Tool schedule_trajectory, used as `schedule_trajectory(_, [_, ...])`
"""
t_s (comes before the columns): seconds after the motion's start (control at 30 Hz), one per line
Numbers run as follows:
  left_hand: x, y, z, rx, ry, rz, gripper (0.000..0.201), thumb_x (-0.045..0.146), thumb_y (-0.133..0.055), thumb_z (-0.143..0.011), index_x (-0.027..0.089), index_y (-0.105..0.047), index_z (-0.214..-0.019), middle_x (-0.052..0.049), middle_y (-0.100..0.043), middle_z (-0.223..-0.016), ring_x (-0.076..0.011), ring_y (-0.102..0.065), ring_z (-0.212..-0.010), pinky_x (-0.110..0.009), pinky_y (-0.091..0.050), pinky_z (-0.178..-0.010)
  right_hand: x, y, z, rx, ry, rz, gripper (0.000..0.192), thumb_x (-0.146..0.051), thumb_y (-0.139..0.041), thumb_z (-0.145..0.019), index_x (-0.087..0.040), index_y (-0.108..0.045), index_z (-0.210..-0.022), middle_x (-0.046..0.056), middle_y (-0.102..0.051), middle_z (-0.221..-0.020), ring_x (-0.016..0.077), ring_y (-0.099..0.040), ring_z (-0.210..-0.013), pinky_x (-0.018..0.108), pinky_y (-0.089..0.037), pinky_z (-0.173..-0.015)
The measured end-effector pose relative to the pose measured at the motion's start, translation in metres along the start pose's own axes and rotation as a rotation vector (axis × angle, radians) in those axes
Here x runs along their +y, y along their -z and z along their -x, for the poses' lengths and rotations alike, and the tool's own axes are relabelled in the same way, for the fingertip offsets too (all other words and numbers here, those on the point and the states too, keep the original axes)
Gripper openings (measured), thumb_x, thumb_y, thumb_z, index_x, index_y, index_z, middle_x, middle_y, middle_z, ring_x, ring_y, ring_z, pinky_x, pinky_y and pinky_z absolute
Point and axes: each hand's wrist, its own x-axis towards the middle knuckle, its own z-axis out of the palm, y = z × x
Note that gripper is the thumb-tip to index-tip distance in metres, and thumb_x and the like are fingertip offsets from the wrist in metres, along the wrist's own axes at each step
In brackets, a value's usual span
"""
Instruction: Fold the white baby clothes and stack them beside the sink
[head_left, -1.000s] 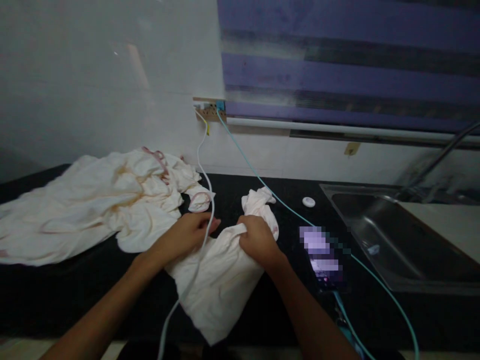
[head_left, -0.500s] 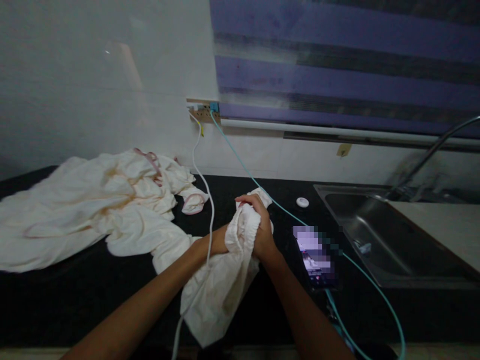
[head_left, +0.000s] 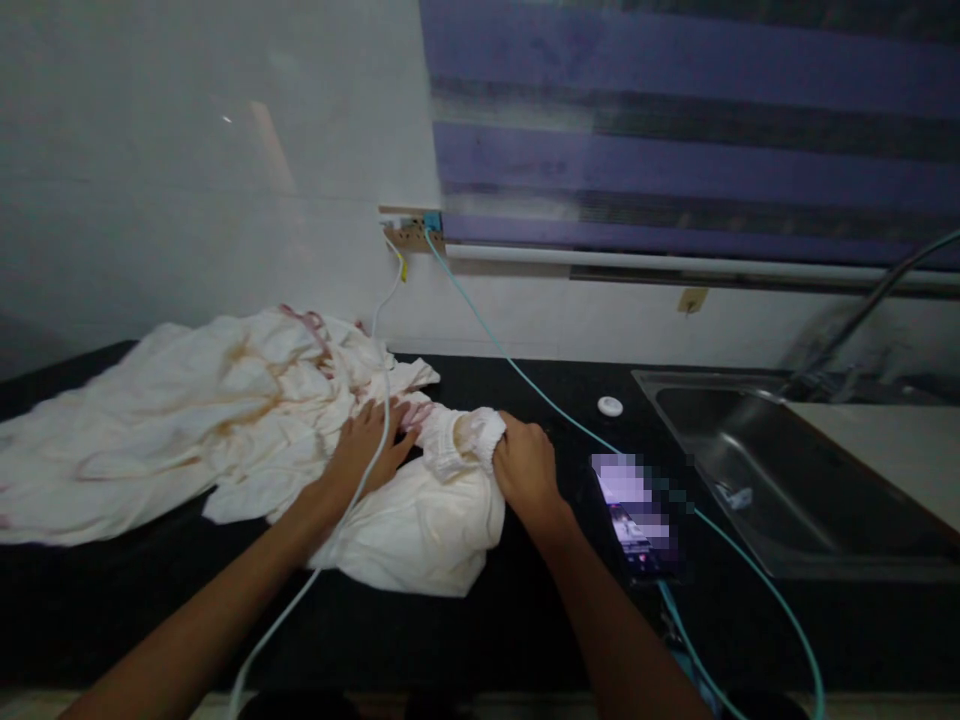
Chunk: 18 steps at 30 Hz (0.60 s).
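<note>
White gathered-edge garment [head_left: 431, 540]: bunched on the dark countertop [head_left: 536, 630], left of the smartphone [head_left: 636, 535], body folded toward the person.
Right hand: just left of the smartphone, closed on the elastic edge [head_left: 491, 432] of the garment, knuckles up.
Left hand [head_left: 371, 445]: farther left of the smartphone, palm down, fingers spread on cloth; it grips nothing that shows.
Stained cloth pile [head_left: 180, 400]: well left of the smartphone, meeting the smaller garment near the left hand.
Sink [head_left: 772, 490]: right of the smartphone.
White disc [head_left: 610, 407]: behind the smartphone, toward the wall.
Step at the elastic: apparently straightening the garment, one hand holding the edge while the other steadies or smooths.
Next move: would call for a firm right grip and the left fingers clear of the pile's folds.
White cable [head_left: 388, 400]: crosses the view of the left hand; contact cannot be told.
Hard to see: right fingertips inside the cloth; where pile and garment part; the smartphone's pixelated screen; forearms cut off below.
</note>
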Motion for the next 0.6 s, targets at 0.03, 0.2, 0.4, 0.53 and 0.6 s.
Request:
schedule_trajectory(0.03, [-0.001, -0.001, 0.003, 0.009, -0.001, 0.011, 0.046, 0.03, -0.046, -0.098, 0.012, -0.057, -0.14, -0.019, -0.061, -0.144, -0.0365, -0.047, -0.142, -0.057, -0.037, -0.12, 0.0, 0.0, -0.001, -0.016, -0.02, 0.024, 0.033, -0.015, -0.047, -0.101, -0.023, -0.076, -0.114, 0.011, -0.077, -0.097, 0.0241, -0.071, -0.09, 0.031, -0.042, -0.078])
schedule_trajectory(0.2, [0.02, -0.017, 0.031, 0.114, -0.052, 0.161, 0.041, 0.035, -0.041, -0.103, 0.016, -0.06, -0.133, -0.017, -0.063, -0.136, -0.0341, -0.05, -0.137, -0.058, -0.04, -0.119, 0.006, -0.003, -0.009, 0.016, -0.028, 0.011, 0.026, -0.008, -0.05, -0.095, -0.016, -0.074, -0.1, 0.015, -0.079, -0.1, 0.0225, -0.071, -0.093, 0.029, -0.038, -0.076])
schedule_trajectory(0.4, [0.069, -0.006, 0.061, 0.073, -0.199, 0.27, 0.033, 0.038, -0.043, -0.105, 0.015, -0.06, -0.12, -0.018, -0.061, -0.126, -0.0319, -0.055, -0.122, -0.054, -0.047, -0.109, 0.012, 0.001, -0.009, 0.039, -0.018, -0.017, 0.022, -0.013, -0.054, -0.089, -0.017, -0.075, -0.086, 0.013, -0.078, -0.089, 0.02, -0.066, -0.078, 0.031, -0.035, -0.07])
schedule_trajectory(0.53, [0.101, 0.013, 0.071, 0.009, -0.145, 0.208, 0.036, 0.052, -0.056, -0.101, 0.017, -0.061, -0.107, -0.012, -0.062, -0.111, -0.0298, -0.057, -0.105, -0.049, -0.049, -0.094, 0.013, 0.001, -0.009, 0.037, -0.004, 0.024, 0.019, -0.016, -0.058, -0.085, -0.016, -0.077, -0.085, 0.012, -0.077, -0.084, 0.019, -0.062, -0.072, 0.031, -0.035, -0.069])
schedule_trajectory(0.6, [0.116, 0.018, 0.076, -0.067, -0.122, 0.149, 0.038, 0.055, -0.062, -0.097, 0.018, -0.062, -0.105, -0.011, -0.063, -0.108, -0.031, -0.058, -0.103, -0.049, -0.048, -0.091, 0.013, 0.0, -0.009, 0.036, -0.007, 0.053, 0.018, -0.018, -0.06, -0.084, -0.015, -0.078, -0.085, 0.014, -0.077, -0.084, 0.0205, -0.064, -0.073, 0.032, -0.036, -0.069])
